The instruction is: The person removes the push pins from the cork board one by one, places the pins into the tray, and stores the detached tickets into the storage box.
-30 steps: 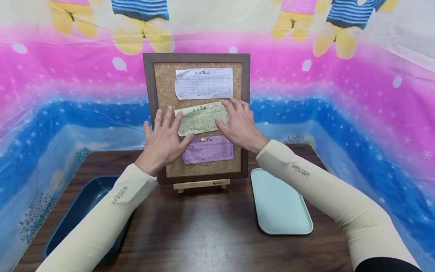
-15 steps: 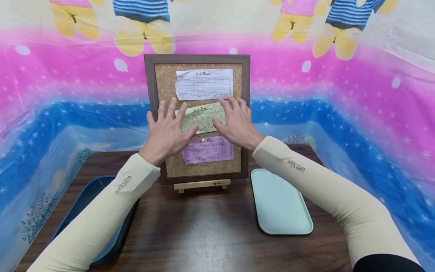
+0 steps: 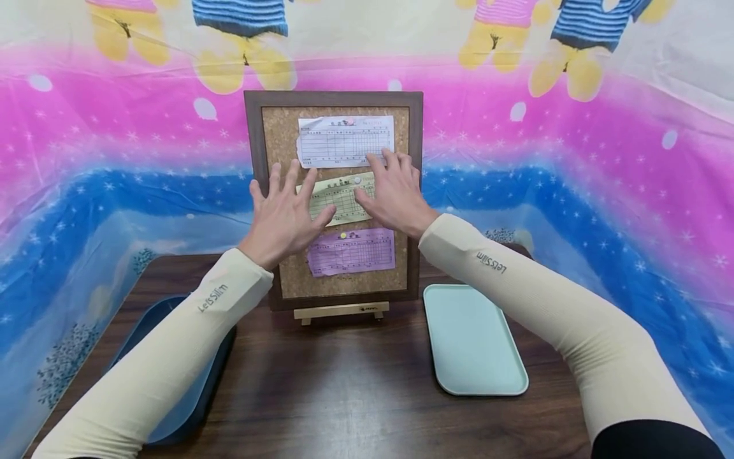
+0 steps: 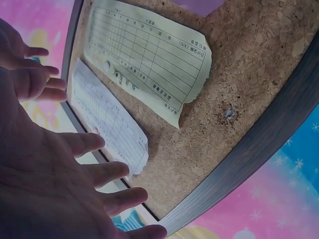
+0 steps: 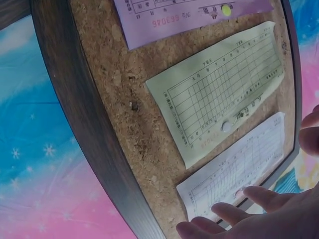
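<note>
A cork board (image 3: 281, 140) in a dark wooden frame bears three printed slips. The white slip (image 3: 344, 143) is at the top, the yellow-green slip (image 3: 341, 204) hangs tilted in the middle, and the purple slip (image 3: 355, 255) is lowest. A white pushpin (image 3: 358, 181) holds the yellow-green one and a yellow pushpin (image 3: 343, 236) the purple one. My left hand (image 3: 283, 220), fingers spread, is before the board's left side, holding nothing. My right hand (image 3: 395, 197), fingers loosely extended, covers the yellow-green slip's right end in the head view. Both wrist views show fingers apart from the paper.
The board stands on a small wooden easel (image 3: 341, 312) on a brown table (image 3: 344, 382). To its right lies a pale mint tray (image 3: 476, 344). A dark blue tray (image 3: 220, 363) at the left is partly hidden by my left forearm. Printed cloth surrounds the table.
My left hand has risen slightly and shifted right. My right hand has moved up and left, its fingertips now over the white slip's lower right corner in the head view. The slips stay put.
</note>
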A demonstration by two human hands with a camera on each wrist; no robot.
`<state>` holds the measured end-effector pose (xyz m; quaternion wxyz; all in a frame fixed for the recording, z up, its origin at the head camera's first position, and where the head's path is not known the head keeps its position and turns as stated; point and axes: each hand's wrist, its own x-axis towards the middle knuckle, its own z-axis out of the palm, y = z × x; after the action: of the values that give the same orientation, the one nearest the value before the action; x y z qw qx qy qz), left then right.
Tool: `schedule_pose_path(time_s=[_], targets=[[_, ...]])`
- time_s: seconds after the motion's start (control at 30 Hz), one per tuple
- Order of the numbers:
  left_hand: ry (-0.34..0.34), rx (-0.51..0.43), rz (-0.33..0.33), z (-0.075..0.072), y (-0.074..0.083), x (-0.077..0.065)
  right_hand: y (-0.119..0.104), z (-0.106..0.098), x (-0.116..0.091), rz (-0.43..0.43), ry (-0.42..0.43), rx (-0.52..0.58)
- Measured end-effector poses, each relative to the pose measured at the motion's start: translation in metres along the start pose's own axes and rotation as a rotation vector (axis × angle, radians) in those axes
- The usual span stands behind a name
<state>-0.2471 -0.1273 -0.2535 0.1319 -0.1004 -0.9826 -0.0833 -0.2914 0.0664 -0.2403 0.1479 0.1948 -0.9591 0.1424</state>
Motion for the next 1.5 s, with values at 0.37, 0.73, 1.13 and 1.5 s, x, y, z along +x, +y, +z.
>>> schedule_pose_path(time_s=[0.37, 0.73, 1.13, 1.5], targets=[[0.008, 0.036, -0.012, -0.005, -0.004, 0.011, 0.0, -0.004, 0.019, 0.023, -0.026, -0.01], [0.011, 0.051, -0.019, -0.009, -0.008, 0.019, 0.0, -0.013, 0.035, 0.055, 0.036, 0.016], [0.076, 0.002, -0.048, -0.004, -0.013, 0.025, 0.001, -0.016, 0.048, 0.08, 0.069, 0.06], [0.208, -0.114, -0.078, -0.005, -0.023, 0.036, 0.001, -0.017, 0.058, 0.053, 0.094, 0.111]])
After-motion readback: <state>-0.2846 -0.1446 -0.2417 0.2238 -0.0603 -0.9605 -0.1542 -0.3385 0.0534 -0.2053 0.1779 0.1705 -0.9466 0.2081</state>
